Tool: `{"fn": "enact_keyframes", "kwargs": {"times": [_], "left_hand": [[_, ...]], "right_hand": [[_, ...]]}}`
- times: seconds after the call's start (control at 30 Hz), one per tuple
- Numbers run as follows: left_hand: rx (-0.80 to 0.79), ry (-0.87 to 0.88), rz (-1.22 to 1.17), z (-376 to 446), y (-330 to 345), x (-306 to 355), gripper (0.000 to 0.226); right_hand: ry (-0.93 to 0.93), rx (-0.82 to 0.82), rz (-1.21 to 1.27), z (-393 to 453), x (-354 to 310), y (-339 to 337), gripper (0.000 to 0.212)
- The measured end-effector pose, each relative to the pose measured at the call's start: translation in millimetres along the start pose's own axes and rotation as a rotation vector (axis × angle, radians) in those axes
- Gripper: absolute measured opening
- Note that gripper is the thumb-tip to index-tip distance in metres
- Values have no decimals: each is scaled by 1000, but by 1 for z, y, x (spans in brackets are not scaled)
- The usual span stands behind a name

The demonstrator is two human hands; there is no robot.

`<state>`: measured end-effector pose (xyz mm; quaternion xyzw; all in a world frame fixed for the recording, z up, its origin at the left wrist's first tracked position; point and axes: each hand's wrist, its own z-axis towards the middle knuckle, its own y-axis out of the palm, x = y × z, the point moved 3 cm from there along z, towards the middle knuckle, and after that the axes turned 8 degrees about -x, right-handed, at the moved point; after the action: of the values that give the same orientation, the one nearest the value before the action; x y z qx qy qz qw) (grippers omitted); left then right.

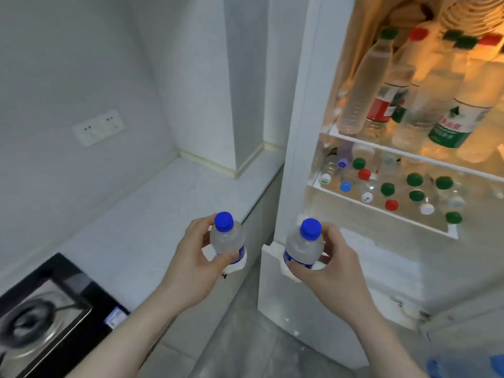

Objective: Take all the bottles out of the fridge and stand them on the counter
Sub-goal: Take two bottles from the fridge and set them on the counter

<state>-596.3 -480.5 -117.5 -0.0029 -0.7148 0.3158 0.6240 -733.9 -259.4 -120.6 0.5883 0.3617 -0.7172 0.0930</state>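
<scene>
each hand's grip, left hand (196,257) and right hand (331,264), holds a blue-capped bottle, none stands on the worktop (163,214) yet, and many remain in the fridge (300,132).

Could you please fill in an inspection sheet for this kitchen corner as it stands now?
Surface: white counter, no bottles standing on it.
Job's things: two blue-capped bottles in hand; many more on the upper shelf and lower shelf of the open fridge.
Clutter: gas hob at the counter's near end.
Hands: left hand grips left bottle; right hand grips right bottle.
Cables: nothing seen.
Surroundings: wall sockets, grey floor.
</scene>
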Motion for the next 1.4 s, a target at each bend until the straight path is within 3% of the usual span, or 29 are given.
{"fn": "enact_keyframes", "kwargs": {"times": [0.23, 0.47, 0.93, 1.13, 1.4], "left_hand": [[287, -228, 26, -113, -52, -34, 57], [579, -349, 23, -263, -103, -52, 51], [1114, -639, 48, -645, -131, -81, 56], [1298, -721, 5, -764, -126, -81, 54], [1494, -808, -49, -865, -121, -95, 46]], "right_hand": [[-94, -348, 9, -2, -23, 83, 51], [-261, -638, 4, -45, -82, 190, 55], [-558, -1161, -10, -303, -194, 388, 55], [-672, -1291, -10, -405, -224, 443, 57], [-811, -1470, -51, -489, -259, 523, 53]]}}
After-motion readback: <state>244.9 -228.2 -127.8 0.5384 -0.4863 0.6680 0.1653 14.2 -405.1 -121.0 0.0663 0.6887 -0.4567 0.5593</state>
